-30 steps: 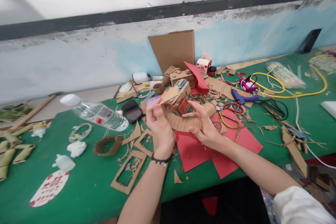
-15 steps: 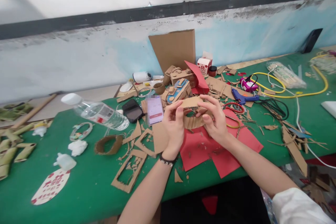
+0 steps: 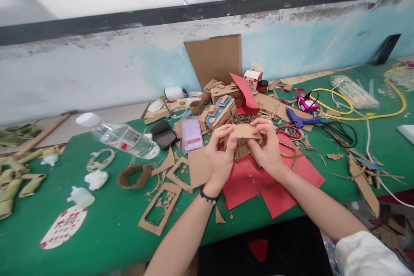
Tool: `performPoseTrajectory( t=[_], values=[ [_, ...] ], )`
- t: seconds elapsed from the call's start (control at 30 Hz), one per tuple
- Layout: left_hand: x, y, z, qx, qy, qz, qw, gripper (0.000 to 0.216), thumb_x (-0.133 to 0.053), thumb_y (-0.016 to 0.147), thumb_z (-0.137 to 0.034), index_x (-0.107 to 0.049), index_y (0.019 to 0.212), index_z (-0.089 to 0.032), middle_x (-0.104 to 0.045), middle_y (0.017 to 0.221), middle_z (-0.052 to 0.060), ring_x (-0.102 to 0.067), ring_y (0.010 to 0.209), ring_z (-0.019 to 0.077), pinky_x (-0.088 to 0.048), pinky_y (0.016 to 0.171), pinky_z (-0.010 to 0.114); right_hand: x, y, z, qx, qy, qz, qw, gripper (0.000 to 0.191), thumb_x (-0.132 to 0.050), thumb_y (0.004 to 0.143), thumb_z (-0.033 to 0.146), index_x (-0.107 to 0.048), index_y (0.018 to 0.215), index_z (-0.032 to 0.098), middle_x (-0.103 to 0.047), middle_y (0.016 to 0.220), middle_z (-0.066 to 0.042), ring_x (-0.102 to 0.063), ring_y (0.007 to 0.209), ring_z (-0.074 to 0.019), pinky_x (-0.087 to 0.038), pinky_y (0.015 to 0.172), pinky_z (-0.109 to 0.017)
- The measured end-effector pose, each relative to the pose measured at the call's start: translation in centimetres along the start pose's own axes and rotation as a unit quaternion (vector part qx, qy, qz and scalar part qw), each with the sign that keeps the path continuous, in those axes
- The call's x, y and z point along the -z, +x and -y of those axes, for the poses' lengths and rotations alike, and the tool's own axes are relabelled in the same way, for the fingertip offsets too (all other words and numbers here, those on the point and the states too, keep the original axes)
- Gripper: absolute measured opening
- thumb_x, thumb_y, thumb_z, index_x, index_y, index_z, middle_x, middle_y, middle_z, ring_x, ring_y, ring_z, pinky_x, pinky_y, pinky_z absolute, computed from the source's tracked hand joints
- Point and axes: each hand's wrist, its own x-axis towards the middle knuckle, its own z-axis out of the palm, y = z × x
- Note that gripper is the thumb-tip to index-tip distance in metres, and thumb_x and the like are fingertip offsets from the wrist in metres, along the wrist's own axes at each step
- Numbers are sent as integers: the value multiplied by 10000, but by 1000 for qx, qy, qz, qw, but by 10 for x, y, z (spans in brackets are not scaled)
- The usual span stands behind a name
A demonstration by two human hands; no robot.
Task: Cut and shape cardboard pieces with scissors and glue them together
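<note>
A clear plastic water bottle with a white cap (image 3: 121,136) lies on its side on the green table covering (image 3: 106,228) at about nine o'clock. Just toward three o'clock from it rest a black phone (image 3: 164,134) and a lit phone with a pink screen (image 3: 192,133). At seven o'clock lie a rectangular cardboard frame offcut (image 3: 158,209) and a brown cardboard ring (image 3: 134,176). Flat red paper sheets (image 3: 274,181) spread at five o'clock. At two o'clock sit a blue glue gun (image 3: 299,118), red-handled scissors (image 3: 287,131) and a looping yellow cable (image 3: 365,114). A tall brown cardboard sheet (image 3: 214,58) leans against the wall at twelve o'clock, with a small white and red box (image 3: 253,78) beside it.
</note>
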Motion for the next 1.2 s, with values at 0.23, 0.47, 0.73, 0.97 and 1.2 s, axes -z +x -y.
performPoseTrajectory(
  t=[0.23, 0.47, 0.73, 0.97, 1.2],
  values=[
    [-2, -8, 3, -21, 27, 13, 999, 250, -763, 1048, -444, -797, 1123, -209, -815, 1219, 119, -797, 1181, 255, -644, 1032, 418, 2, 1, -3, 42, -3, -20, 999, 193, -758, 1000, 229, -585, 1063, 287, -672, 1172, -56, -670, 1109, -244, -571, 957, -435],
    [-4, -5, 5, 16, -8, -4, 1000, 260, -770, 1047, -458, -794, 1120, -210, -814, 1207, 110, -798, 1169, 244, -648, 1016, 389, 3, 5, 1, 3, -4, 5, 1000, 166, -738, 994, 232, -600, 1072, 279, -684, 1217, -74, -682, 1164, -260, -585, 975, -438],
    [-4, -5, 7, 95, -38, 5, 995, 316, -759, 1048, -512, -780, 1141, -211, -805, 1279, 126, -788, 1232, 261, -663, 1032, 406, 6, 9, 7, -2, 24, -26, 999, 116, -680, 1053, 198, -692, 1129, 285, -762, 1270, -76, -716, 1238, -253, -593, 1071, -465],
    [-9, -8, 0, 72, -29, 12, 997, 273, -778, 1042, -466, -789, 1073, -194, -852, 1215, 125, -824, 1183, 254, -670, 1038, 401, 5, 6, 2, 2, 38, -55, 998, 77, -697, 1072, 215, -715, 1104, 284, -763, 1202, -64, -747, 1184, -241, -601, 1006, -445],
    [-4, -7, 5, 88, -6, 43, 995, 376, -677, 1092, -538, -816, 1233, -218, -823, 1299, 119, -797, 1200, 255, -657, 1044, 379, 5, 9, 4, -13, 34, -35, 999, 70, -721, 1051, 220, -725, 1082, 283, -783, 1210, -58, -749, 1180, -230, -608, 1027, -431]
  ],
)
